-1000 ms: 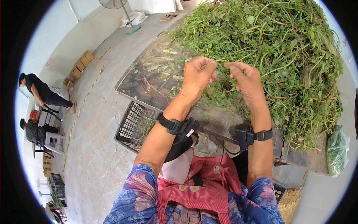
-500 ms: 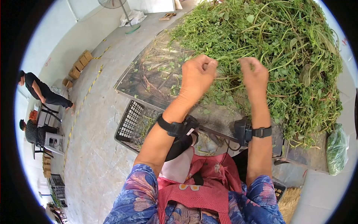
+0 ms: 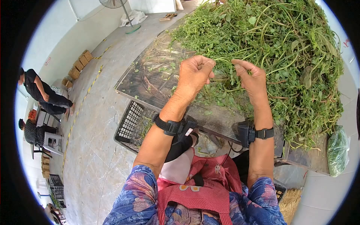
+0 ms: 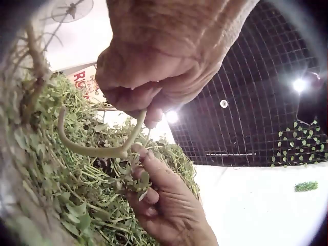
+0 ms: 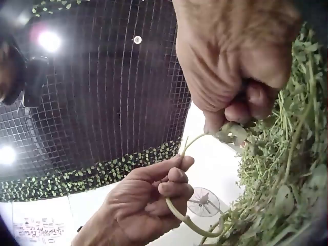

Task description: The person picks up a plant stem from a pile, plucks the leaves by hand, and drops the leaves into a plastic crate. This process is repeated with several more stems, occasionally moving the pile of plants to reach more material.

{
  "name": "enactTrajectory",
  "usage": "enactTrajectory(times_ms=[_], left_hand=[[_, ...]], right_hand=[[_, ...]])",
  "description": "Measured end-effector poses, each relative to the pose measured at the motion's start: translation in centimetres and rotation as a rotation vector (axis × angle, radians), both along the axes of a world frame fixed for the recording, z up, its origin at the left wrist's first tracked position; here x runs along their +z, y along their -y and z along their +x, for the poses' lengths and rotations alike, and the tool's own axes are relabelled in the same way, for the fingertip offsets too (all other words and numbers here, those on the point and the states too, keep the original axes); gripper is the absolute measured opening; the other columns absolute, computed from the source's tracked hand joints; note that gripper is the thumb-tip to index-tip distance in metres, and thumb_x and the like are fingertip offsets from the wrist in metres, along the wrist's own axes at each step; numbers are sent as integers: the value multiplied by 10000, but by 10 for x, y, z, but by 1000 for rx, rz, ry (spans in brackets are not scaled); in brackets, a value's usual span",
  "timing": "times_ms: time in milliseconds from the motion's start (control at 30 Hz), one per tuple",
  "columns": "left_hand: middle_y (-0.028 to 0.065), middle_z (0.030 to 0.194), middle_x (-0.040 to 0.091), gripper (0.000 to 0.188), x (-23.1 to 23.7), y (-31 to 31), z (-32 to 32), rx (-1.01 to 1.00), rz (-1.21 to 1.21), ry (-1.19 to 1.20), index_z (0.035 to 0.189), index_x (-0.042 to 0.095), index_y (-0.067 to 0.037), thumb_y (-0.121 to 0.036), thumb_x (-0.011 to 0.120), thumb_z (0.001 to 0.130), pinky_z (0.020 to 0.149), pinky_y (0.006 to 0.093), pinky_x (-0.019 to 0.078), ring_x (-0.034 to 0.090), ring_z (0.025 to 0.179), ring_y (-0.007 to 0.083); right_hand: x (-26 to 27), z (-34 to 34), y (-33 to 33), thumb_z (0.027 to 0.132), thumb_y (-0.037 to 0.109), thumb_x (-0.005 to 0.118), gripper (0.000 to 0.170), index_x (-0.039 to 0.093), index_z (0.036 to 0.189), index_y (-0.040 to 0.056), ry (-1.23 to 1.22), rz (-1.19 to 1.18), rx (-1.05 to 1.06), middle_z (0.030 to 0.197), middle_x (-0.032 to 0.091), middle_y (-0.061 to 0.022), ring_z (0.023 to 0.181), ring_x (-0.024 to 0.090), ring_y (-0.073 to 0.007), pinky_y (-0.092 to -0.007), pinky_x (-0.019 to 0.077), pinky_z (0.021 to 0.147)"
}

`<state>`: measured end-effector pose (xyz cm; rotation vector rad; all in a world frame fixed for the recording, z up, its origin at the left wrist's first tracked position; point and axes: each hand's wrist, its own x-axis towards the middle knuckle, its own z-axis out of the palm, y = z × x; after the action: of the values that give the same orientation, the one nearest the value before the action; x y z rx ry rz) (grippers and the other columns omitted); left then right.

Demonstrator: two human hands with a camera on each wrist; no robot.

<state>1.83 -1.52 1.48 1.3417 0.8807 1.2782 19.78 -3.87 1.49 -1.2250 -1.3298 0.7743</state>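
Note:
My left hand (image 3: 194, 75) pinches a pale green plant stem (image 4: 92, 151) between thumb and fingers, above the front of a leafy heap. The stem's thick end curves away below that hand in both wrist views. Facing it, a short gap to the right, my right hand (image 3: 253, 81) pinches the leafy part of the sprig (image 5: 233, 134) at its fingertips. A thin length of stem shows between the two hands in the right wrist view. Behind them a big pile of green leafy stems (image 3: 262, 41) covers much of the dark table (image 3: 150, 80).
Below the table's front edge stands a black plastic crate (image 3: 129, 127) with plant scraps inside. A plastic bag of greens (image 3: 337, 152) lies at the right corner. Scattered leaf bits are on the table's left part. Two people, one standing (image 3: 41, 90), are far left, beyond the floor tape.
My hands moved apart by half a second ago, the right one going rightward, and are now closer together again. In the background the standing person has shifted posture.

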Motion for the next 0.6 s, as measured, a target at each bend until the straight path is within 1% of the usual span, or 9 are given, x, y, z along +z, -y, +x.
enactTrajectory(times_ms=[33,133,267,367,433,467,500,567,600], left_hand=[[8,602,573,131,0,1,0,-2,3,-11,852,618,-25,-156,606,860,402,169,314,454,449,39],[4,601,570,136,1,2,1,-13,4,-17,856,617,-27,-162,607,859,407,170,318,456,457,37],[-2,600,566,139,1,1,-1,-18,13,-54,825,619,-25,-160,607,856,417,178,331,455,463,40],[-12,599,557,153,0,-3,-5,-43,105,-245,790,622,-27,-163,605,856,432,193,346,447,476,42],[-23,600,549,162,8,-3,-5,87,369,-483,781,629,-29,-169,602,858,445,205,358,442,496,40],[-23,600,549,162,14,-1,-6,88,368,-484,781,629,-29,-169,602,858,445,205,358,442,496,40],[-26,606,547,166,22,2,-8,110,361,-437,798,634,-29,-179,601,861,452,205,359,442,507,38],[-29,611,545,172,37,6,-19,140,352,-396,816,639,-29,-190,599,864,459,206,361,443,517,36],[-13,595,559,185,45,6,-33,228,368,-346,811,641,-26,-198,596,862,459,216,375,460,514,45]], right_hand=[[-3,-2,-2,819,134,644,184,683,977,48,0,-1,1,733,638,-21,531,506,-50,-203,410,482],[-9,-8,-5,809,127,645,186,676,960,23,215,87,-14,831,682,-73,758,615,-137,-272,475,706],[-15,-5,-9,806,133,639,159,680,909,17,359,158,-23,831,682,-79,737,617,-133,-275,477,678],[-13,-9,-8,802,133,627,171,668,884,-12,335,264,-187,764,663,-76,620,582,-120,-267,458,592],[-6,-12,-5,807,130,608,193,651,907,-29,-197,17,-125,683,611,-53,502,497,-82,-246,402,493],[-4,-15,-3,809,138,629,191,629,919,-19,-395,-17,-53,650,554,-22,443,419,-40,-204,326,398],[-6,-10,-5,809,138,629,191,629,919,-19,-396,-19,-51,650,554,-22,443,419,-40,-204,326,398],[-10,10,-15,810,141,644,172,613,904,1,-726,-85,-162,683,546,-7,422,395,-31,-176,275,335],[-9,21,-15,802,129,663,165,600,896,8,-887,-17,-129,702,540,-13,396,356,-31,-162,235,303]])
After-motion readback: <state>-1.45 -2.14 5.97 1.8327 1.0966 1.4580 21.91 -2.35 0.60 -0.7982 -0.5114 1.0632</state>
